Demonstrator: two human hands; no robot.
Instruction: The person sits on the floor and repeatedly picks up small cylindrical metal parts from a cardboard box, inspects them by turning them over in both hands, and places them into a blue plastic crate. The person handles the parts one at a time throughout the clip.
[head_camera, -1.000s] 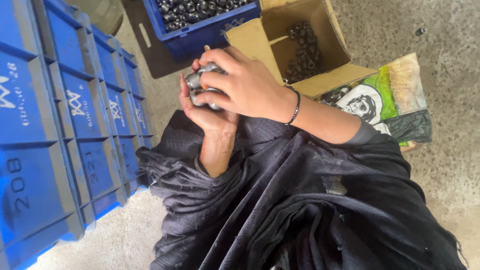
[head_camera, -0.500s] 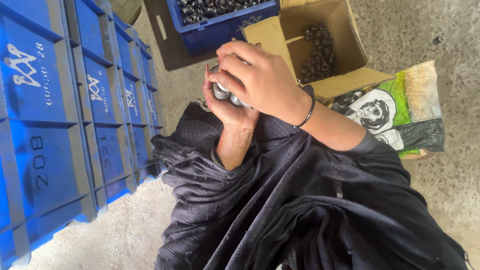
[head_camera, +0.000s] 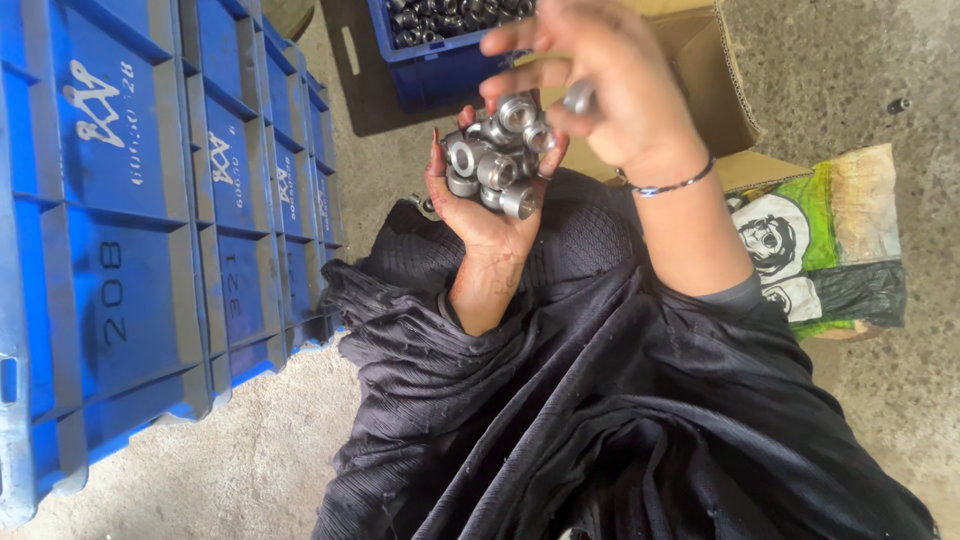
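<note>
My left hand (head_camera: 478, 205) is palm up above my lap and cups several short grey metal rings (head_camera: 500, 150). My right hand (head_camera: 600, 90) hovers just right of and above the pile, blurred, its fingers pinching one metal ring (head_camera: 580, 97). A thin dark bracelet (head_camera: 672, 186) circles that wrist. Black cloth (head_camera: 600, 400) covers my lap below both hands.
Stacked blue plastic crates (head_camera: 130, 230) stand along the left. A blue bin (head_camera: 450, 40) with several dark metal parts sits at the top centre, next to an open cardboard box (head_camera: 730, 90). A printed green and white bag (head_camera: 820, 240) lies on the concrete floor at the right.
My right hand has lifted off the pile in my left palm, taking one ring with it. The rings in the left hand are now uncovered.
</note>
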